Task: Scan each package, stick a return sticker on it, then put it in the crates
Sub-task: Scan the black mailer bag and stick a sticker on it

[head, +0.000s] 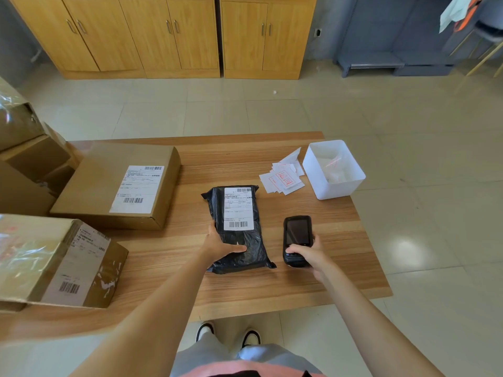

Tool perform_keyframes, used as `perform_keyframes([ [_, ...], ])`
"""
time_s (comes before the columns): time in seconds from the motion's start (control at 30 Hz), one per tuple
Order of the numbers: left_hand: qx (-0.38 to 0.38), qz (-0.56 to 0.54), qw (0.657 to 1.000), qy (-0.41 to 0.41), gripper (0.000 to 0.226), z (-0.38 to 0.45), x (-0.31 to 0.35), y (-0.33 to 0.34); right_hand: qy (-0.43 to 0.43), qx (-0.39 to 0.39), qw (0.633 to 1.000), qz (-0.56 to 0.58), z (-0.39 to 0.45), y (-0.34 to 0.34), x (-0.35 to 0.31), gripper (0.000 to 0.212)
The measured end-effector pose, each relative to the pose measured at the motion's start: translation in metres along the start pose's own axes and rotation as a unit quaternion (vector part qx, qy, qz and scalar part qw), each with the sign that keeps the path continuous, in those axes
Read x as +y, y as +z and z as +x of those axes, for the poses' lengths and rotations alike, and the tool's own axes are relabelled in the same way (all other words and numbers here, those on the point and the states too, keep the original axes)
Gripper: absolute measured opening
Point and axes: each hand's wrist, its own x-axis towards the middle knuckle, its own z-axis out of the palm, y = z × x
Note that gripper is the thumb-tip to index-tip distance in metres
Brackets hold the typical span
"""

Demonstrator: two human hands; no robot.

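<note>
label text on black poly mailer (239,229) unreadable; taped carton (54,262) cut by left edge; white bin (333,170) contents blurry

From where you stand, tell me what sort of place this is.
Probably a small parcel-returns station: labelled cardboard boxes and a black mailer on a wooden table, a handheld scanner, loose return stickers.
</note>
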Motion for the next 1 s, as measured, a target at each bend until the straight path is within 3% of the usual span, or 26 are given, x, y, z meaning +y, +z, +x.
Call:
perform_keyframes([
  [0.33, -0.009, -0.003, 1.000, -0.004, 0.127, 0.004, -0.003, -0.002, 0.008, 0.017, 1.000, 0.012, 0.008, -0.013, 0.025, 0.088],
  [0.73, -0.006, 0.016, 1.000, -0.013, 0.126, 0.005, -0.002, -0.001, 0.066, 0.033, 0.997, -0.014, 0.009, -0.014, 0.049, 0.061],
  [0.9, -0.002, 0.025, 1.000, -0.012, 0.126, 0.005, -0.003, -0.001, 0.035, 0.075, 0.995, -0.063, 0.014, -0.012, 0.060, 0.058],
  [1.0, -0.005, 0.024, 1.000, -0.015, 0.126, 0.004, -0.002, -0.002, 0.023, 0.099, 0.984, -0.148, 0.019, -0.012, 0.062, 0.065],
])
